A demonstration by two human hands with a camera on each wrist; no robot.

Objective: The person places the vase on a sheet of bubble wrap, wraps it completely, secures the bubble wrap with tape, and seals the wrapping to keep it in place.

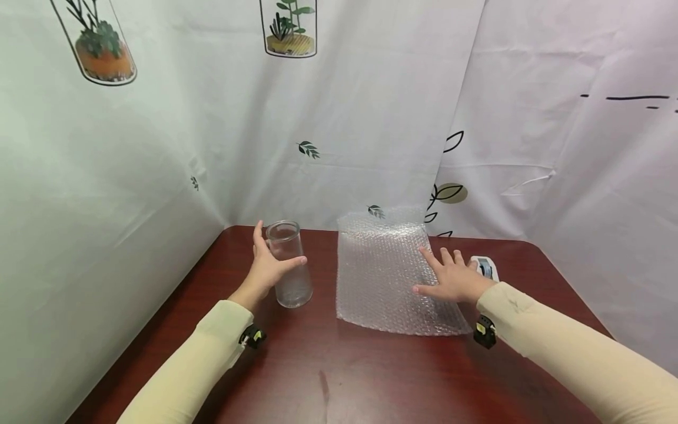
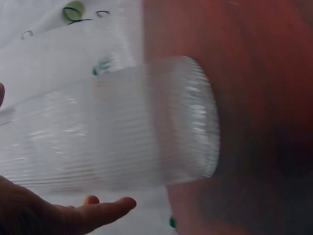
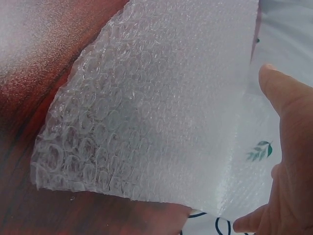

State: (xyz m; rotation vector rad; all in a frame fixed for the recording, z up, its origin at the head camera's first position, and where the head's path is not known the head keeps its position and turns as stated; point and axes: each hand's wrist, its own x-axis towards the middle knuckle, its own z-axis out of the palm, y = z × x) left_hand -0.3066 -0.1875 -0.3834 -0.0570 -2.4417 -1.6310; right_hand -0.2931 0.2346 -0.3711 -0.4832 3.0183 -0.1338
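A clear ribbed glass vase or jar (image 1: 293, 282) is upright at the left of the table. My left hand (image 1: 267, 268) is spread beside it, its thumb across the front of the glass and a finger raised by the rim. In the left wrist view the fingers lie straight along the side of the glass (image 2: 122, 127); firm contact cannot be made out. A sheet of bubble wrap (image 1: 381, 277) lies flat at the middle. Over its right edge my right hand (image 1: 452, 280) hovers with spread fingers, holding nothing. The bubble wrap (image 3: 127, 112) fills much of the right wrist view.
Behind the right hand is a white item (image 1: 486, 268) with a blue and dark part, partly hidden. The dark red table (image 1: 360, 377) is enclosed by white printed cloth (image 1: 360, 118). The bubble wrap's far end rises against the back cloth.
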